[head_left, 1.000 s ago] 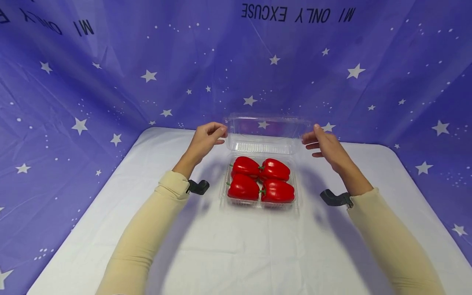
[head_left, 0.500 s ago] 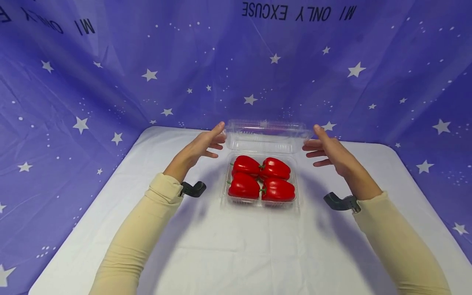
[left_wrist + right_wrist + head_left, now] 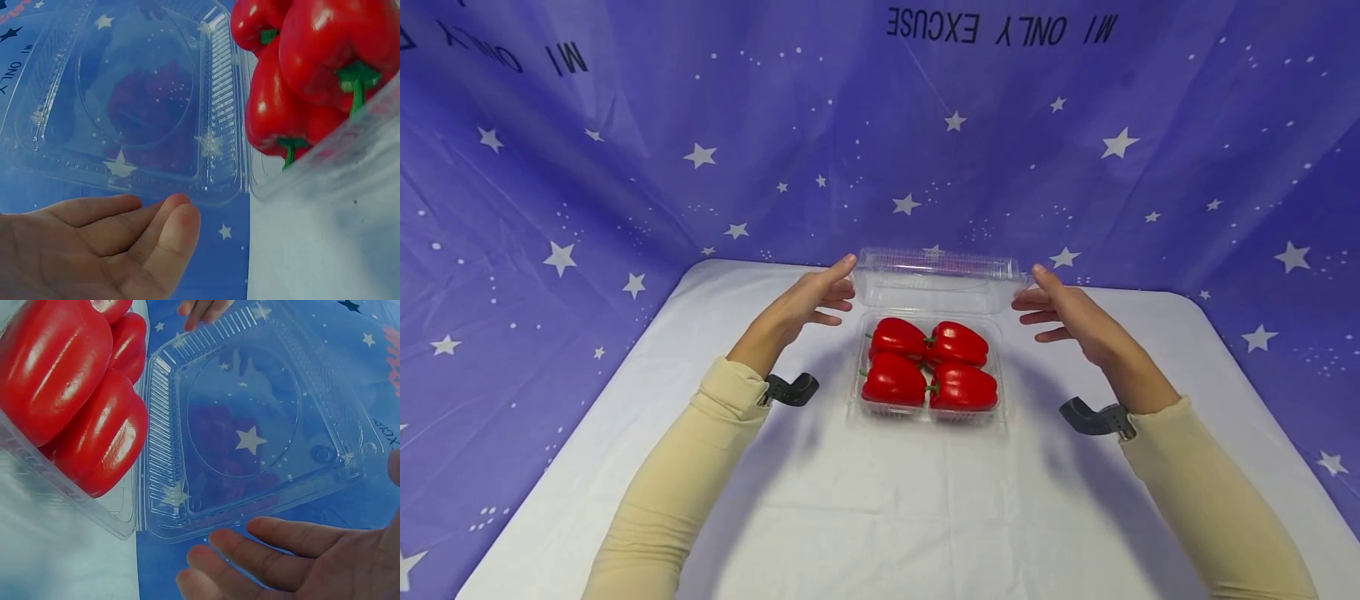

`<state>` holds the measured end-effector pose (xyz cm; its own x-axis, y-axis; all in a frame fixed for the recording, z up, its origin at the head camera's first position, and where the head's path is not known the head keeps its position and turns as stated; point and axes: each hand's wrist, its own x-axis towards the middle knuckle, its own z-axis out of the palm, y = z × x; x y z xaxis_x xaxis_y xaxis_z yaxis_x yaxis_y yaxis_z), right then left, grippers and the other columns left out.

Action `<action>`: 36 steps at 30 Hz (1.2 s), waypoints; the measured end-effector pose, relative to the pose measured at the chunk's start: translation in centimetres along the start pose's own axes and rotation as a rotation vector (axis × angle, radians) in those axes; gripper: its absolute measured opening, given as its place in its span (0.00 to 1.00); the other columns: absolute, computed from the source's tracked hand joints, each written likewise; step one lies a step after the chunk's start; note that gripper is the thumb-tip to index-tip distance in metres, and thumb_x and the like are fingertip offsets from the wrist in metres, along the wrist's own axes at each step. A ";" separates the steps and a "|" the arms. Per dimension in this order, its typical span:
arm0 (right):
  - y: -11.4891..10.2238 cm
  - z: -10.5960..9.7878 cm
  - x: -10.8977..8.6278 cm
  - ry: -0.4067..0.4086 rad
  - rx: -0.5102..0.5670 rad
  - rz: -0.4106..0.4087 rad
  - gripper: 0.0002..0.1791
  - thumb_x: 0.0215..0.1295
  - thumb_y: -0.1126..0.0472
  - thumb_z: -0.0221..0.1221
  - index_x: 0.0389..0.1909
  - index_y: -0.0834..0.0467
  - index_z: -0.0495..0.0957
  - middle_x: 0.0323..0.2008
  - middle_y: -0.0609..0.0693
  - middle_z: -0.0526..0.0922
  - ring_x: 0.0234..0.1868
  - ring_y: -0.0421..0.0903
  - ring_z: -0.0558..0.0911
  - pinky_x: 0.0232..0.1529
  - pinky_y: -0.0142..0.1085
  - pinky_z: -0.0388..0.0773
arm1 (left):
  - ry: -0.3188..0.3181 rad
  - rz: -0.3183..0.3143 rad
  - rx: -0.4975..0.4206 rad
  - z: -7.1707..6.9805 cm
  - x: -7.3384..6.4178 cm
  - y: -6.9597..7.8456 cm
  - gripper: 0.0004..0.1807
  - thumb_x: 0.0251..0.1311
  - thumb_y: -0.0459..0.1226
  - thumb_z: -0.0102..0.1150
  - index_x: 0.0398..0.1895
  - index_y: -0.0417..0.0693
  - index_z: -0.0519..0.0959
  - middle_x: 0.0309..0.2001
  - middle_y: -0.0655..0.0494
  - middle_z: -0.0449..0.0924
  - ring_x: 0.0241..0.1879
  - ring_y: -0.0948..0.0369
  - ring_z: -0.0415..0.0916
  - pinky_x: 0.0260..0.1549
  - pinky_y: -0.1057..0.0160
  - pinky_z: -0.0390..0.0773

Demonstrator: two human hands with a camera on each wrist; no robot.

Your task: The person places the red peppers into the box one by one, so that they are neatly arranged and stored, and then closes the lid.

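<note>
A clear plastic clamshell box [image 3: 1003, 367] stands on the white table, holding several red bell peppers [image 3: 891, 379] with green stems. Its hinged lid [image 3: 925, 296] is raised and leans away at the back. My left hand [image 3: 801, 307] is beside the lid's left edge, thumb up and fingers extended, gripping nothing. At the opposite edge my right hand [image 3: 1071, 317] mirrors it, fingers spread, palm facing the lid. Both wrist views show bare fingertips close to the lid's side rim, with the lid [image 3: 137, 87] transparent against the starry cloth.
The white-covered table [image 3: 880, 517] ends just behind the lid, where a purple star-printed cloth [image 3: 820, 125] hangs. Dark wrist mounts, the left one [image 3: 793, 390] and the right one [image 3: 1093, 417], project inward from the sleeves.
The lid has tipped farther back. My left hand's fingers have straightened and spread, and its wrist has shifted left. My right fingers have spread slightly, the wrist moving a little right. The peppers stayed put.
</note>
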<state>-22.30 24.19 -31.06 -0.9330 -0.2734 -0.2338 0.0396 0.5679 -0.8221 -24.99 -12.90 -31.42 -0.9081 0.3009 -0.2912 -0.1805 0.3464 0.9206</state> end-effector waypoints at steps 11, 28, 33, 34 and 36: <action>0.5 0.3 -0.7 -0.034 0.018 -0.029 0.46 0.75 0.32 0.28 0.72 0.67 0.62 0.72 0.67 0.65 0.70 0.66 0.69 0.64 0.55 0.77 | -0.045 0.038 -0.019 0.1 -0.8 -1.0 0.42 0.70 0.60 0.38 0.78 0.41 0.54 0.76 0.40 0.59 0.71 0.44 0.65 0.68 0.44 0.71; 2.3 2.1 -2.2 0.030 0.079 -0.113 0.36 0.79 0.43 0.38 0.73 0.67 0.61 0.72 0.65 0.65 0.64 0.45 0.75 0.52 0.24 0.80 | -0.087 0.171 -0.029 0.6 -1.7 -3.8 0.38 0.72 0.51 0.40 0.76 0.35 0.56 0.78 0.41 0.55 0.74 0.42 0.59 0.70 0.41 0.68; 2.7 2.5 -2.7 0.047 0.101 -0.133 0.34 0.79 0.46 0.40 0.73 0.68 0.60 0.73 0.67 0.63 0.63 0.44 0.74 0.51 0.21 0.79 | -0.098 0.191 -0.042 0.8 -1.8 -4.5 0.38 0.72 0.50 0.41 0.76 0.34 0.53 0.79 0.42 0.49 0.75 0.41 0.56 0.70 0.40 0.67; 2.8 2.6 -2.8 0.049 0.103 -0.139 0.34 0.79 0.46 0.41 0.73 0.68 0.60 0.72 0.67 0.63 0.63 0.44 0.74 0.51 0.21 0.79 | -0.098 0.190 -0.045 0.8 -1.8 -4.6 0.38 0.72 0.50 0.41 0.76 0.34 0.53 0.79 0.42 0.49 0.75 0.41 0.57 0.70 0.40 0.67; 2.9 2.7 -2.9 0.051 0.104 -0.145 0.34 0.79 0.46 0.41 0.73 0.68 0.60 0.72 0.67 0.64 0.63 0.44 0.74 0.51 0.21 0.79 | -0.099 0.192 -0.050 0.9 -1.8 -4.7 0.38 0.72 0.50 0.41 0.76 0.35 0.54 0.79 0.42 0.49 0.75 0.41 0.57 0.70 0.40 0.67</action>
<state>-18.56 24.59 -34.19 -0.9486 -0.3052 -0.0842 -0.0627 0.4417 -0.8950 -22.17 -14.28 -35.51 -0.8866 0.4435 -0.1312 -0.0288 0.2303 0.9727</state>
